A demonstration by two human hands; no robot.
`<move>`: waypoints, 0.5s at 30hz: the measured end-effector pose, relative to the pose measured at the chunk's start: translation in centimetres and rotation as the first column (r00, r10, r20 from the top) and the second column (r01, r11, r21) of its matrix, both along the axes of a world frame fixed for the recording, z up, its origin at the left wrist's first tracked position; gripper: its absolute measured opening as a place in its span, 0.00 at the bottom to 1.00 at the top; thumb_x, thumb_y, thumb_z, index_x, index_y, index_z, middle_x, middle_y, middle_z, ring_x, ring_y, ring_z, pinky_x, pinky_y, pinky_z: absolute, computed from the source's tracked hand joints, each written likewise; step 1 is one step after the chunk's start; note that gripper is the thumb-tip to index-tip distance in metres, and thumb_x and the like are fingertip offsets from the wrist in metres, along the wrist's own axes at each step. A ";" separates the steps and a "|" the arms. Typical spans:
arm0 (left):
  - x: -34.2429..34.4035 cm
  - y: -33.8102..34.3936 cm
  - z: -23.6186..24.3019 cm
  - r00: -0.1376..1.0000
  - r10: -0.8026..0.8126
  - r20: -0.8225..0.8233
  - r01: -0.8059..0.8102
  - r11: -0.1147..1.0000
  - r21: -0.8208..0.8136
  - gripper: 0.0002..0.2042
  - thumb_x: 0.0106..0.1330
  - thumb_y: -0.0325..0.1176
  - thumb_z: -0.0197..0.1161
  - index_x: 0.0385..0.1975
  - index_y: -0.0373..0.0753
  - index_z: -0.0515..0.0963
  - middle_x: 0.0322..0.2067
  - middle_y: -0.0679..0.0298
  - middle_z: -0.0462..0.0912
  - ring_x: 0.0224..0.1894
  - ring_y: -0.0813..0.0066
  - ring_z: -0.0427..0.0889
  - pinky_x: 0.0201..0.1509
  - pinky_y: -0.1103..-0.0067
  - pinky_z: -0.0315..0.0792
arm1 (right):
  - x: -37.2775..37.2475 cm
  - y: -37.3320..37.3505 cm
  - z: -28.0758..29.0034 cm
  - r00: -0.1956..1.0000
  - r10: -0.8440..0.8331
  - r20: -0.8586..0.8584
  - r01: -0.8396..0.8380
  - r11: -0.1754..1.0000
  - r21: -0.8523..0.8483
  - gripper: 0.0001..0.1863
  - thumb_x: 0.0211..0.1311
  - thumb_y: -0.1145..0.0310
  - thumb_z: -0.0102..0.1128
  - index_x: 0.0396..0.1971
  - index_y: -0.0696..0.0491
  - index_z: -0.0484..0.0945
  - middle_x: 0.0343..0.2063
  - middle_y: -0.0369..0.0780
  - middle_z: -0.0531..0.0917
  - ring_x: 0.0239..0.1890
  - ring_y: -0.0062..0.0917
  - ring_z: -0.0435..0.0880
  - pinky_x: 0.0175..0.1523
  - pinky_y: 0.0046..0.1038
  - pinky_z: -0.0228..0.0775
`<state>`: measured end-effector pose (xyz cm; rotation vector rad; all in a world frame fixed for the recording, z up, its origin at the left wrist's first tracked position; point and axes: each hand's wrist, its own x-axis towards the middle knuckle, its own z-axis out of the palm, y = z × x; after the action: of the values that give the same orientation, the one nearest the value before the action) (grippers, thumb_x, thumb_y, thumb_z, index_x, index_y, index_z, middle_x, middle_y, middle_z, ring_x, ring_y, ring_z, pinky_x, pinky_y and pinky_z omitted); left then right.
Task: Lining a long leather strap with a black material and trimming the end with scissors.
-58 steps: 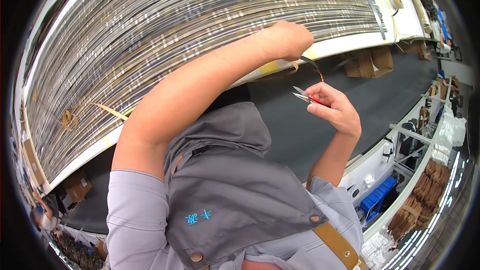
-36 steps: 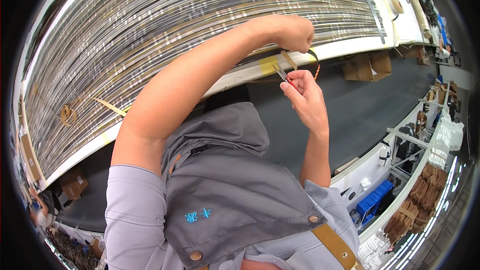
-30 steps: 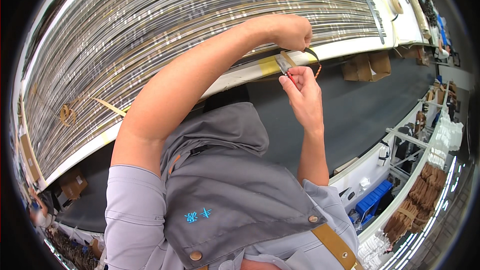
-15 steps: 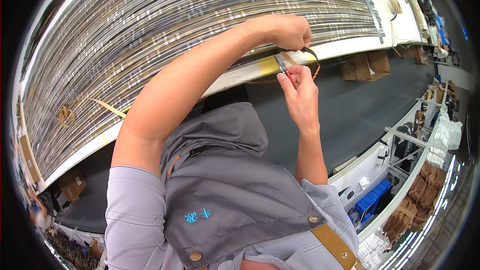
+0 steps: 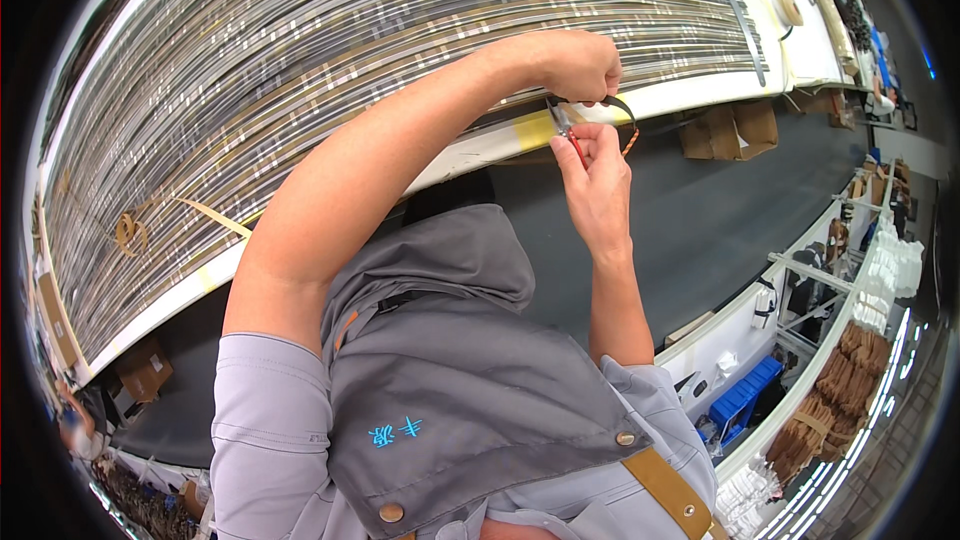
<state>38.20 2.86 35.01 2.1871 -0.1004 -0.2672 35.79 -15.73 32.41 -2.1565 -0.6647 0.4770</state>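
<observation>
My left hand [image 5: 583,65] is closed at the near edge of the table. Its fingers pinch a narrow dark strip [image 5: 628,112], which bows out to the right and hangs down past my right hand, with an orange patterned stretch low on it. My right hand [image 5: 598,185], just below, is closed round small red-handled scissors [image 5: 574,138]. Their metal blades point up, close beneath my left fist. Whether the blades touch the strip I cannot tell. Many long thin strips [image 5: 400,15] in grey, brown and white lie side by side across the table beyond my left arm.
The table's pale edge [image 5: 470,152] runs in front of me, with yellow tape on it. A roll of tape [image 5: 789,8] lies at the far right. Below the edge hangs an open cardboard box [image 5: 730,132]. A blue bin [image 5: 745,398] and shelving stand at the right.
My right hand has shifted slightly up and left, bringing the scissors nearer my left fist. My left hand has hardly moved.
</observation>
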 end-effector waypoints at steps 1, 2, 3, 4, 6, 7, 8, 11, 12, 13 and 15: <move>0.0 0.0 0.1 1.000 0.002 -0.016 -0.002 1.000 -0.011 0.08 0.55 0.25 0.58 0.32 0.33 0.83 0.22 0.61 0.81 0.26 0.72 0.79 0.31 0.72 0.72 | 0.0 -0.1 -0.3 1.000 -0.008 0.015 0.007 0.999 0.033 0.16 0.67 0.66 0.62 0.44 0.63 0.72 0.28 0.43 0.83 0.30 0.27 0.80 0.38 0.29 0.72; 0.0 -0.1 0.3 1.000 0.001 -0.016 -0.001 1.000 -0.012 0.08 0.55 0.25 0.58 0.32 0.33 0.83 0.22 0.61 0.81 0.26 0.72 0.79 0.31 0.72 0.72 | 0.1 -0.1 -0.5 0.999 -0.016 0.029 0.014 0.998 0.066 0.15 0.67 0.66 0.63 0.43 0.63 0.73 0.27 0.38 0.82 0.28 0.16 0.75 0.35 0.22 0.70; -0.1 0.0 0.4 1.000 0.001 -0.018 -0.001 1.000 -0.011 0.08 0.55 0.25 0.58 0.31 0.34 0.82 0.22 0.61 0.81 0.26 0.72 0.79 0.30 0.72 0.72 | 0.1 -0.1 -0.6 0.999 -0.016 0.029 0.014 0.998 0.066 0.15 0.67 0.66 0.63 0.43 0.63 0.73 0.27 0.38 0.82 0.28 0.16 0.75 0.35 0.22 0.70; -0.1 0.0 0.4 1.000 0.001 -0.020 -0.002 1.000 -0.010 0.07 0.55 0.25 0.58 0.31 0.34 0.82 0.22 0.62 0.81 0.25 0.73 0.79 0.30 0.73 0.72 | 0.0 -0.1 -0.6 1.000 -0.014 0.027 0.012 0.998 0.066 0.15 0.67 0.67 0.63 0.43 0.63 0.73 0.27 0.38 0.82 0.27 0.16 0.75 0.35 0.22 0.70; -0.1 0.0 0.3 1.000 -0.001 -0.019 0.001 1.000 -0.007 0.07 0.55 0.25 0.58 0.31 0.34 0.82 0.21 0.62 0.81 0.25 0.73 0.79 0.30 0.73 0.72 | 0.0 0.0 -0.6 1.000 -0.012 0.025 0.010 0.998 0.066 0.15 0.67 0.67 0.63 0.43 0.63 0.73 0.27 0.38 0.82 0.27 0.16 0.75 0.35 0.22 0.70; -0.1 0.0 0.3 1.000 -0.003 -0.019 0.003 1.000 -0.003 0.07 0.55 0.25 0.58 0.31 0.34 0.82 0.21 0.62 0.81 0.25 0.73 0.79 0.30 0.73 0.71 | 0.0 0.0 -0.6 0.999 -0.012 0.032 0.010 0.998 0.063 0.15 0.67 0.67 0.62 0.43 0.63 0.73 0.27 0.38 0.82 0.27 0.17 0.75 0.35 0.23 0.70; 0.0 0.0 0.2 1.000 -0.002 -0.019 0.002 1.000 -0.003 0.07 0.55 0.25 0.58 0.31 0.34 0.82 0.21 0.62 0.81 0.25 0.73 0.79 0.30 0.73 0.71 | 0.0 0.1 -0.5 0.999 -0.012 0.040 0.009 0.998 0.059 0.14 0.67 0.67 0.62 0.43 0.63 0.73 0.26 0.39 0.82 0.27 0.17 0.75 0.35 0.23 0.70; -0.1 -0.1 0.2 1.000 0.006 -0.023 -0.006 1.000 -0.007 0.08 0.55 0.25 0.58 0.31 0.34 0.82 0.21 0.62 0.80 0.25 0.73 0.79 0.30 0.73 0.71 | -0.1 0.3 -0.4 0.999 -0.008 0.051 0.005 0.998 0.062 0.14 0.68 0.67 0.62 0.43 0.63 0.73 0.26 0.39 0.82 0.26 0.17 0.75 0.34 0.23 0.70; -0.1 -0.1 0.2 1.000 0.012 -0.025 -0.012 1.000 -0.004 0.08 0.55 0.25 0.58 0.31 0.35 0.82 0.21 0.62 0.80 0.25 0.73 0.79 0.30 0.73 0.71 | 0.0 0.3 -0.4 0.999 -0.008 0.051 0.005 0.998 0.062 0.14 0.68 0.67 0.62 0.43 0.63 0.73 0.26 0.39 0.82 0.26 0.17 0.75 0.34 0.23 0.70; -0.1 -0.2 0.1 0.999 0.018 -0.026 -0.018 1.000 -0.002 0.08 0.55 0.25 0.58 0.32 0.35 0.82 0.21 0.62 0.81 0.25 0.73 0.79 0.30 0.73 0.71 | 0.1 0.2 -0.5 0.999 -0.007 0.052 0.003 0.998 0.065 0.14 0.68 0.67 0.62 0.43 0.63 0.73 0.25 0.39 0.82 0.26 0.17 0.75 0.34 0.24 0.70; 0.0 -0.2 0.1 1.000 0.016 -0.025 -0.016 1.000 0.006 0.08 0.54 0.25 0.58 0.32 0.35 0.83 0.21 0.62 0.81 0.26 0.73 0.79 0.30 0.73 0.71 | 0.1 0.2 -0.6 0.999 -0.005 0.052 0.001 0.998 0.067 0.14 0.68 0.67 0.62 0.42 0.63 0.73 0.25 0.39 0.82 0.25 0.17 0.75 0.33 0.24 0.70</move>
<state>38.15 2.67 35.13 2.1883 -0.0682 -0.2867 35.89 -15.51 31.80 -2.1124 -0.6966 0.3930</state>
